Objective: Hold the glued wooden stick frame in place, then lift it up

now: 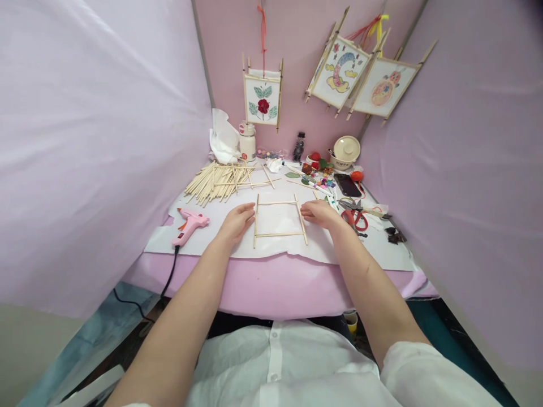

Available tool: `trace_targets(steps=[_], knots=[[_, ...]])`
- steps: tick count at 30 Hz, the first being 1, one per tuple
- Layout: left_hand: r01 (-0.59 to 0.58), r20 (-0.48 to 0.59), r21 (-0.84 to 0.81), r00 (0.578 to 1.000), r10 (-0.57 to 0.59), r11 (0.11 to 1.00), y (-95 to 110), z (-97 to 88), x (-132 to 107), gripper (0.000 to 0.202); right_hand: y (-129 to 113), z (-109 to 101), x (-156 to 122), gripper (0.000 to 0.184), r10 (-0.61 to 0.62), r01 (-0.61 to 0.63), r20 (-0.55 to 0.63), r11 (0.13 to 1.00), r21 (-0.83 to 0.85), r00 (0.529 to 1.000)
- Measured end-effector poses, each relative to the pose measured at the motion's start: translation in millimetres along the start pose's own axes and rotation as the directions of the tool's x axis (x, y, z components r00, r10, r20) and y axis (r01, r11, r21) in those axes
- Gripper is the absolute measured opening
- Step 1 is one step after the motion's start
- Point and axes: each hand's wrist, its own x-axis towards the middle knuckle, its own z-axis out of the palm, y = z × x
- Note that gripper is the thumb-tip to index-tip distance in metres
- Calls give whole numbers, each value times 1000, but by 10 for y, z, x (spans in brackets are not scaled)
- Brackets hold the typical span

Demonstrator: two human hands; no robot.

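Head view: one camera looks down over both forearms at a table draped in pink cloth and white paper.
Stick frame: a square frame of thin wooden sticks lies flat on the white paper at the table's middle, between the two hands.
Left hand: the left hand rests palm down, its grip open, fingertips touching the frame's left stick.
Right hand: the right hand lies flat too, grip open and holding nothing, fingertips at the frame's right stick.
Nearby left: a pink glue gun lies near the left hand; a pile of loose sticks lies behind it.
Nearby right: red-handled scissors lie just beside the right wrist.
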Motion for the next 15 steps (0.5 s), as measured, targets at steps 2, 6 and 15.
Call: trace_targets(steps=[2,6,15], knots=[[24,2,40,1000,-24,999,26,-50,-54,26,68,-78,-141,17,-2,2,-3,1000,-18,1000],[68,9,77,998,-69,995,44,-114,-279,31,199,-166,-435,30,11,-11,26,1000,7,1000],[77,-39,85,997,-74,993,16,101,-692,23,301,-95,-597,31,2,-4,25,998,66,1000]])
